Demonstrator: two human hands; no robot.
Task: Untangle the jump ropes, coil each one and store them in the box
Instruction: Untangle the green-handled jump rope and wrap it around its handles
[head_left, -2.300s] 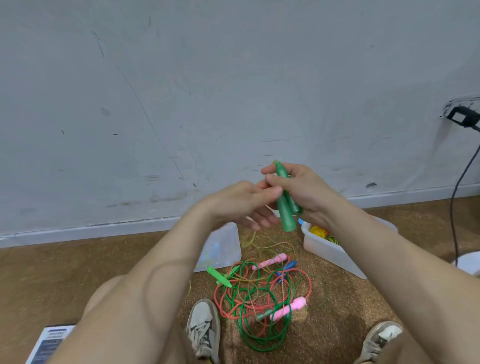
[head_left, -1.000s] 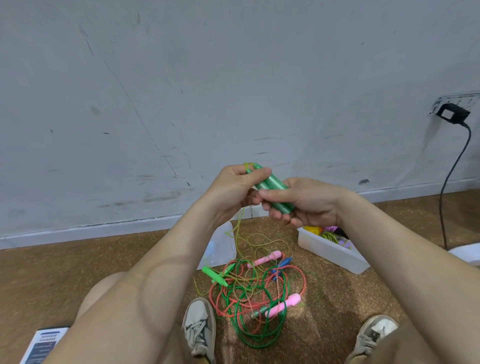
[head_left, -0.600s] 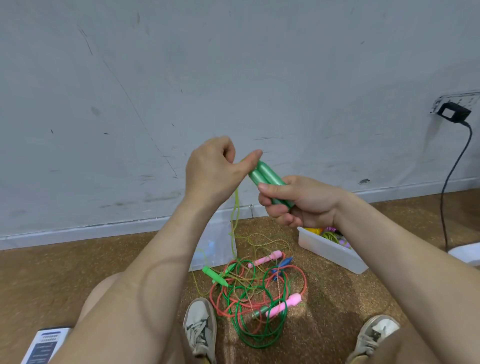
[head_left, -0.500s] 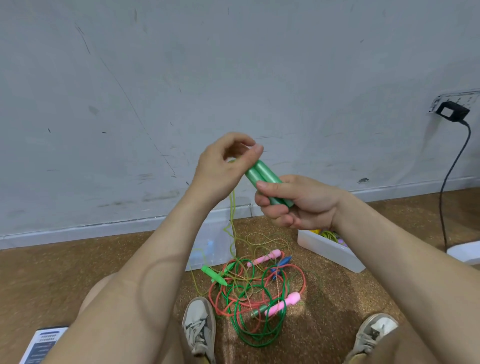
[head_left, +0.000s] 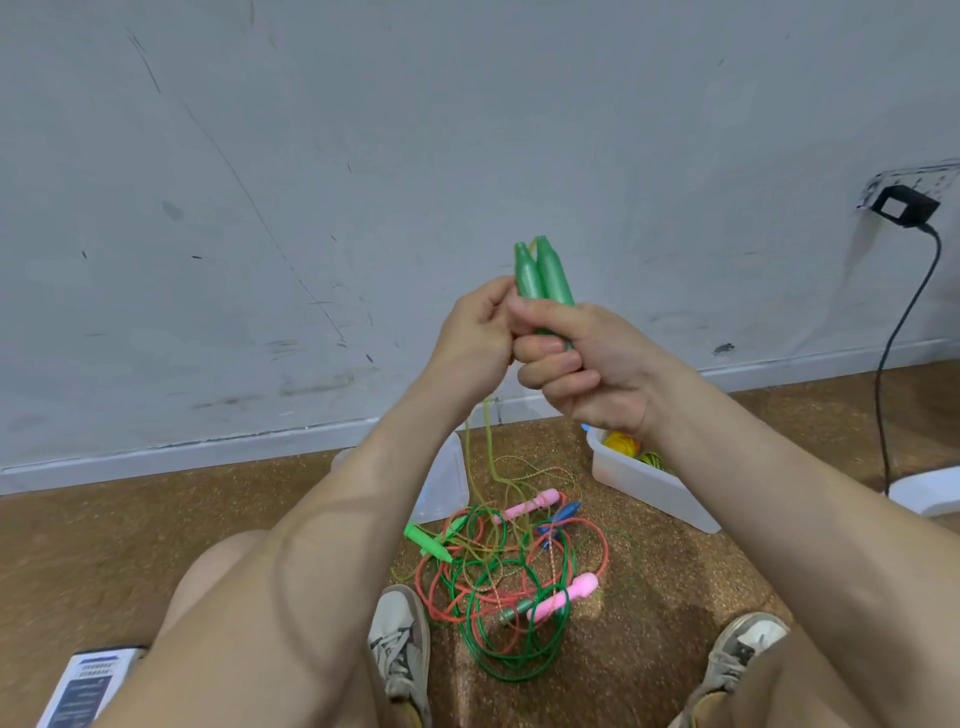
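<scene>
green handles (head_left: 543, 275) paired upright, yellow-green rope (head_left: 487, 431) hanging | right grip (head_left: 587, 374) clasps handles | left grip (head_left: 470, 348) pinches rope

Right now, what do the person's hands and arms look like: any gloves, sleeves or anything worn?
The left hand and right hand are bare: no gloves, rings or markings show. The left forearm and right forearm are uncovered as far as the frame reaches, with no sleeves, watch or wristbands in view.
</scene>
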